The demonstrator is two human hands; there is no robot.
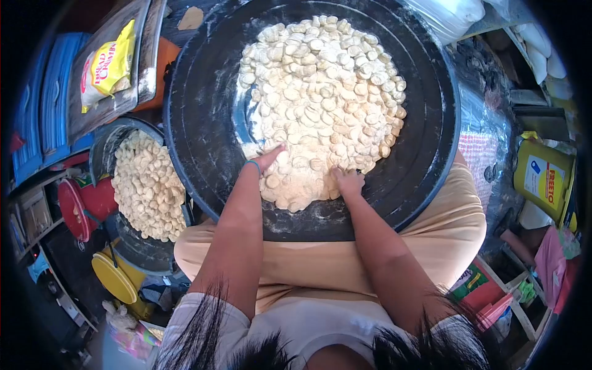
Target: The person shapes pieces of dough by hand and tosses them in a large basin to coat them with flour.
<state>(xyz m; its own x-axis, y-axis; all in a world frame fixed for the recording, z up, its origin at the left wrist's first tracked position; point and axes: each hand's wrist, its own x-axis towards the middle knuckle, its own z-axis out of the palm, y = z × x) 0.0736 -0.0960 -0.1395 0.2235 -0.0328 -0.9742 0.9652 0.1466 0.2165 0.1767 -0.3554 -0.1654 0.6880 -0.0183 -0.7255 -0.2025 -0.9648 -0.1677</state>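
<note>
I have the floury pieces [320, 111] heaped in the black basin [431, 123], whose near rim is just ahead of my lap [314, 265]. The heap stretches mostly forward from my hands, its slightly longer axis running away from me, with its bulk beyond my fingers. My left hand [270, 160] is at its near-left edge, reaching a little farther forward; my right hand [349, 183] is nearer my body, at the near-right part. So my left is the closer of the 2 to the middle and far rows, and my right to the near-right fringe. Both touch the pieces, apart from each other, with a low floury patch between them. My left looks partly extended and my right loosely curled, but I can't tell whether either pinches anything. Beside the basin, to my left, a tub [147, 256] holds more pieces.
</note>
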